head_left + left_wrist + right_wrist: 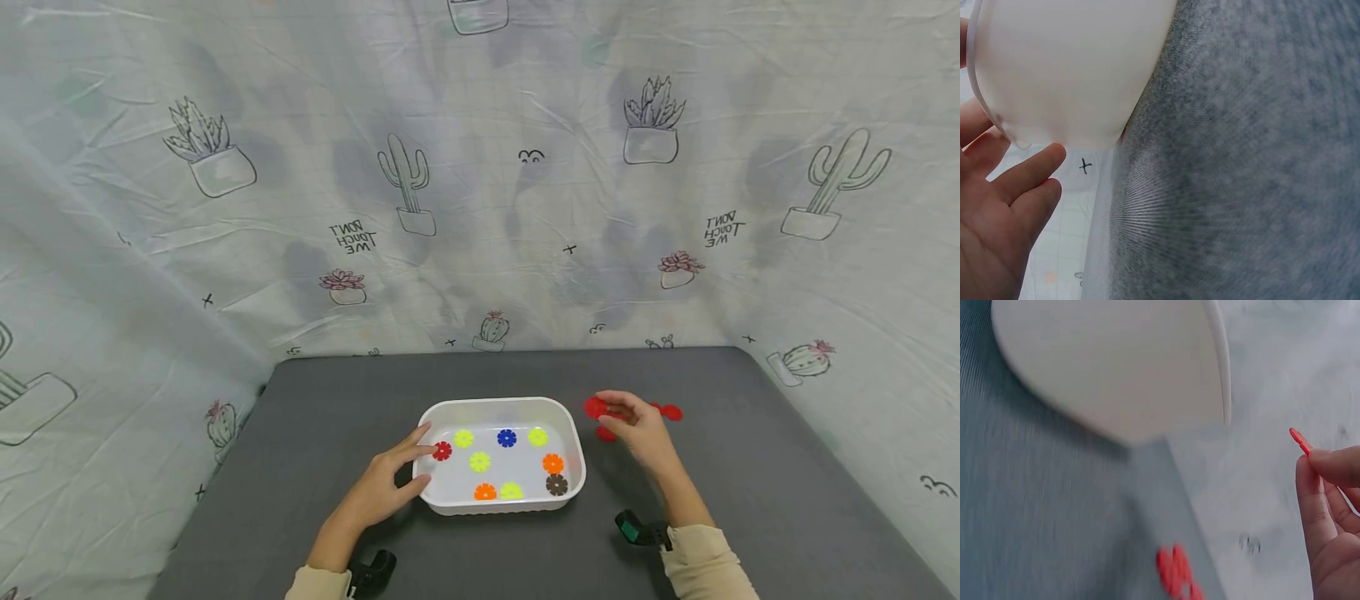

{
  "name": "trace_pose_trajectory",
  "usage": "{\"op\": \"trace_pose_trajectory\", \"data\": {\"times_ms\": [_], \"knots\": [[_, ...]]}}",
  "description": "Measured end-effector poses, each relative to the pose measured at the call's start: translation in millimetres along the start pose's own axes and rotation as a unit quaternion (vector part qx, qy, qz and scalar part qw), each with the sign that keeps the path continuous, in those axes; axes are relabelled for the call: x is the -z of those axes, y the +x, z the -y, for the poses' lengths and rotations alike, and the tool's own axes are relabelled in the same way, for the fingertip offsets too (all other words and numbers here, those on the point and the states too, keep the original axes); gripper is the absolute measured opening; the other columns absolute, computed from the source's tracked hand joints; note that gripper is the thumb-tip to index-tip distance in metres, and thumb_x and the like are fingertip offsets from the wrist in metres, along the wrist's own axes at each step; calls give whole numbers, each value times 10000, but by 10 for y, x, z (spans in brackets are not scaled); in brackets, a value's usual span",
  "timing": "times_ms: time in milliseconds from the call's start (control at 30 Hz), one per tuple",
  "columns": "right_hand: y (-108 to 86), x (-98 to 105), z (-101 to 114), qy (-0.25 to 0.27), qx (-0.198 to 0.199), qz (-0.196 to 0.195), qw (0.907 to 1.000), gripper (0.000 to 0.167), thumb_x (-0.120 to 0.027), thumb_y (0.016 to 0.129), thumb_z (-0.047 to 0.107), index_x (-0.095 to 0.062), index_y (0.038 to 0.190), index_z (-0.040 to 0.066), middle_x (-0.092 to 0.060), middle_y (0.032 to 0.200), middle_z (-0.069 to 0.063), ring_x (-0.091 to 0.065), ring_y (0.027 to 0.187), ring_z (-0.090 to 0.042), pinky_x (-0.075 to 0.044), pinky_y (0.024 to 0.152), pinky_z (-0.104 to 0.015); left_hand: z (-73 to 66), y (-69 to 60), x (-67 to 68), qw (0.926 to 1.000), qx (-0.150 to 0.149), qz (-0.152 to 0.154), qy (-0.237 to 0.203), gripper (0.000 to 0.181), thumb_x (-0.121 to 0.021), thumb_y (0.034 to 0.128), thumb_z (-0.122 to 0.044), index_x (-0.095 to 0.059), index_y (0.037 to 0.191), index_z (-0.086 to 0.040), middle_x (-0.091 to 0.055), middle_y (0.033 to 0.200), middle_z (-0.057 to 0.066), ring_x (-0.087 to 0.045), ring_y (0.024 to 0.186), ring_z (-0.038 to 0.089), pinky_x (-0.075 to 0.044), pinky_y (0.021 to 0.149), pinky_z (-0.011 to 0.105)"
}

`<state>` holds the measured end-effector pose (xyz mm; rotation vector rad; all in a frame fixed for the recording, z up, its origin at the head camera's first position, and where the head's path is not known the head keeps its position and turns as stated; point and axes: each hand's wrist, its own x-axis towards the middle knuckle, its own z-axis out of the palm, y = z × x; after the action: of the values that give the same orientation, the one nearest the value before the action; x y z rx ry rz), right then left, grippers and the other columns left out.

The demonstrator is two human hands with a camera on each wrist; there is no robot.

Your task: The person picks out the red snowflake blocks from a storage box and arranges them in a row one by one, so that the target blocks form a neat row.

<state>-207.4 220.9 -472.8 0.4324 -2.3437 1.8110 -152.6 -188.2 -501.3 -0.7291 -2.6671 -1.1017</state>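
A white tray (pixel 498 505) holds flat notched discs: a red disc (pixel 442 451), an orange disc (pixel 552 463), a blue disc (pixel 507 437), a dark brown disc (pixel 557 484) and several yellow-green ones. My left hand (pixel 386 483) rests at its left rim, fingers extended, one reaching over the edge beside the red disc. In the left wrist view, two fingertips lie by the tray's outer wall. Right of the tray, my right hand (pixel 636 429) pinches another red disc (pixel 1299 440) between thumb and forefinger, raised above the table.
More loose red discs (pixel 672 412) lie on the grey table (pixel 360 383) beyond and beneath the right hand. A pale curtain (pixel 480 217) printed with cactus drawings hangs behind the table and along both sides. Each wrist wears a black strap device (pixel 637 529).
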Motion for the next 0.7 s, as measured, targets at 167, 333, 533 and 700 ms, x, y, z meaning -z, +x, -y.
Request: {"op": "trace_pose_trajectory", "data": {"times_ms": [167, 333, 533, 700], "knots": [[-104, 237, -180, 13, -316, -429, 9986, 398, -645, 888, 82, -549, 1248, -59, -656, 1040, 65, -599, 915, 1, -509, 723, -152, -7, 1, -3, 10000, -12, -10, -7, 388, -691, 842, -184, -644, 1215, -90, -410, 1491, 31, -448, 1319, 264, -405, 1014, 529], [-166, 424, -359, -37, -580, -906, 9942, 433, -650, 889, 107, -527, 1262, -73, -633, 993, 207, -580, 913, 76, -492, 733, -113, 0, 5, -9, 10000, 37, 10, -18, 390, -690, 843, -187, -643, 1219, -94, -404, 1494, 23, -442, 1325, 257, -398, 1020, 529], [-170, 563, -562, 79, -813, -1449, 9861, 434, -663, 871, 61, -515, 1235, -122, -628, 933, 251, -586, 880, 103, -483, 706, -89, 9, 6, -21, 9997, 182, 90, -106, 392, -687, 845, -183, -640, 1225, -102, -388, 1504, 3, -424, 1339, 242, -381, 1034, 533], [-168, 634, -690, 54, -1109, -1740, 9785, 445, -655, 874, 51, -505, 1260, -113, -597, 901, 285, -561, 873, 138, -467, 713, -64, 20, 4, -28, 9996, 252, 118, -97, 388, -683, 851, -194, -640, 1228, -114, -382, 1507, -7, -423, 1341, 243, -379, 1036, 535]]}}
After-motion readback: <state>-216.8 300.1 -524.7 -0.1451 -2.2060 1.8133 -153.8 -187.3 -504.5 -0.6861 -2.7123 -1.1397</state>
